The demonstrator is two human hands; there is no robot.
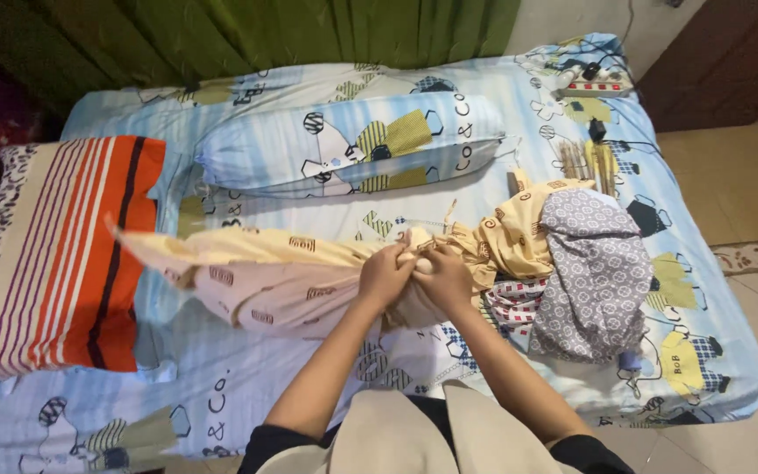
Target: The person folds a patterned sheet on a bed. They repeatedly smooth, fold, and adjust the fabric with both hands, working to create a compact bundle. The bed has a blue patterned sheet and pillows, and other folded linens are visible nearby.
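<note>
- Head view looks down on a bed (449, 373) with a light blue patterned sheet, and both your hands meet at its middle, on a pale yellow garment (274, 272) with small brown squares.
- Your left hand (385, 276) is closed around bunched cloth of that garment; your right hand (446, 274) is closed on the same bunch, touching the left. Both grips are narrow and full of fabric.
- The garment trails from your hands toward the orange striped pillow (63, 254), one end lifted off the bed. That loose end is likely to drag or twist if you pull fast, and the bunch could slip, since you hold it at one spot only.
- Just beside your right hand, away from the striped pillow, lies a pile: a yellow printed cloth (515, 233), a grey patterned cloth (594, 272) and a red checked piece (515, 303). A wide swing may well catch these and pull them along.
- Beyond the pile, at the bed's far corner, sits a power strip (594, 85) with cables; flung fabric could snag there.
- The long bolster (353, 145) lies beyond your hands, well apart.
</note>
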